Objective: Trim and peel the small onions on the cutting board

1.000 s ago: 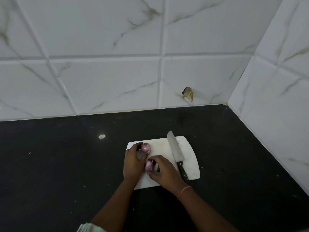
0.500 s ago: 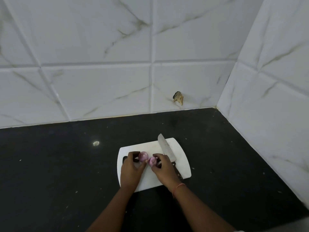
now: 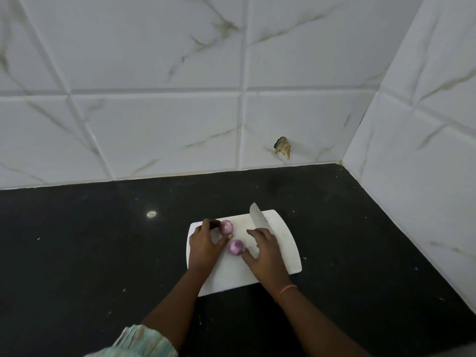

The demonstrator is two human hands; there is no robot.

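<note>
- Since the earlier frames, both hands have slid apart on the board, and the two onions, held close together half a second ago, now sit with a small gap between them.
- Head view: left hand (image 3: 204, 247) lies palm down on the left part of the white board (image 3: 286, 243), fingers curled round the far onion (image 3: 226, 227), with a fingertip behind it and the thumb at its near side.
- Right hand (image 3: 265, 253) lies flat over the middle of the board, fingers straight and spread, grasping nothing; its thumb tip touches the near onion (image 3: 235, 247).
- Both onions are purple, round and rest on the board; the near one sits between the two hands, just below and right of the far one.
- Knife (image 3: 258, 218) lies on the board pointing away from the person; its tip overhangs the far edge, and its handle is hidden under the right hand.
- An orange band (image 3: 287, 289) circles the right wrist; a pale patterned sleeve (image 3: 144, 341) shows at the bottom left.
- Board rests on a black counter (image 3: 90, 253), dotted with pale specks and one bright reflection.
- White marble-look tiles (image 3: 154, 124) rise behind and to the right, meeting in a corner; a brown chipped patch (image 3: 282, 147) marks the back wall.
- Open counter lies left, right and beyond the board; the right wall closes in past the board's right edge.
</note>
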